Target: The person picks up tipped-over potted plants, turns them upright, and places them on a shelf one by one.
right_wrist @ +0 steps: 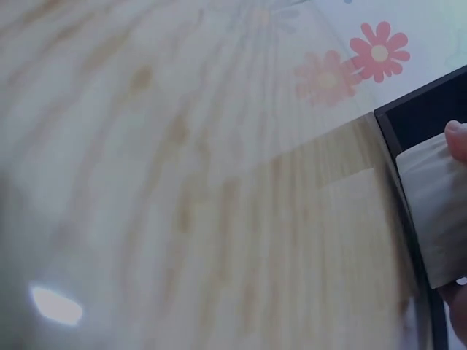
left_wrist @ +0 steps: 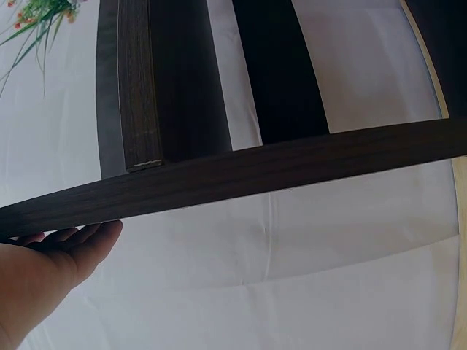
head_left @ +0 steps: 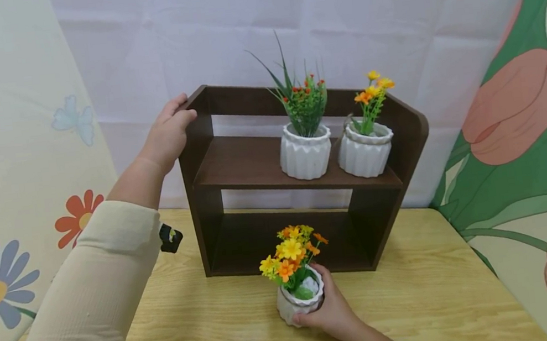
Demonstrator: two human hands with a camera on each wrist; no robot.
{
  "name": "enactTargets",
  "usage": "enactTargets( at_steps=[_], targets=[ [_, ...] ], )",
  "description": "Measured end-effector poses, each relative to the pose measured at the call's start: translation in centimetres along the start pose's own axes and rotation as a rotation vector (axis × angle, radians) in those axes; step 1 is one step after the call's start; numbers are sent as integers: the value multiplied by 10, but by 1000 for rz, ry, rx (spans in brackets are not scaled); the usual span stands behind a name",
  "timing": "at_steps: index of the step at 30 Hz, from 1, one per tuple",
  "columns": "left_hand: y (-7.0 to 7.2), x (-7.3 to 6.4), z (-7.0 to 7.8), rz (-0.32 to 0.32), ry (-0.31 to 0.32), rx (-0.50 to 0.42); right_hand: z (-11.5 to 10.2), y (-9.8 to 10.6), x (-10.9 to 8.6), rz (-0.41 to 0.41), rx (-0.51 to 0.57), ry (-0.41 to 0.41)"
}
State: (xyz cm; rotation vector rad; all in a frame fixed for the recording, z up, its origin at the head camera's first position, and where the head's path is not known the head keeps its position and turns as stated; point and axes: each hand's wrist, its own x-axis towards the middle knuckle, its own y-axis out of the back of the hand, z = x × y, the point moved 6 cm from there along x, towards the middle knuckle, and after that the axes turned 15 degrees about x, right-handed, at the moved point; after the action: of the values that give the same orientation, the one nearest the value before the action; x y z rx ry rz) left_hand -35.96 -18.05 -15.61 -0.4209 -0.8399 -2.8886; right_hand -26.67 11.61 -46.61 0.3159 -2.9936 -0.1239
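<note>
My right hand point(head_left: 332, 306) grips a white fluted flower pot point(head_left: 288, 307) from its right side, in front of a dark brown two-tier shelf point(head_left: 267, 163). Yellow and orange flowers point(head_left: 290, 249) fill this pot, which the right wrist view shows only partly at its right edge. At the shelf's upper left, my left hand point(head_left: 164, 134) holds the side panel, fingers point(left_wrist: 98, 240) along the outer face and thumb over the edge. On the upper tier stand a pot with red blooms and long grass point(head_left: 305, 153) and a pot with yellow-orange flowers point(head_left: 365, 152).
The shelf stands on a light wood-grain table point(head_left: 195, 334). A white cloth point(head_left: 237, 18) hangs behind, with flower-printed panels point(head_left: 517, 106) on both sides. A small black object point(head_left: 170, 238) shows beside the left sleeve.
</note>
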Motion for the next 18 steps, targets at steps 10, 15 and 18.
enactTargets(
  at_steps=[10,15,18],
  targets=[
    [0,-2,1,3,5,6,-20,-7,-4,48,23,-42],
    [0,-2,1,5,4,6,-34,-11,-8,53,28,-40],
    [1,-2,1,8,0,3,-43,-13,-10,48,31,-35]
  ],
)
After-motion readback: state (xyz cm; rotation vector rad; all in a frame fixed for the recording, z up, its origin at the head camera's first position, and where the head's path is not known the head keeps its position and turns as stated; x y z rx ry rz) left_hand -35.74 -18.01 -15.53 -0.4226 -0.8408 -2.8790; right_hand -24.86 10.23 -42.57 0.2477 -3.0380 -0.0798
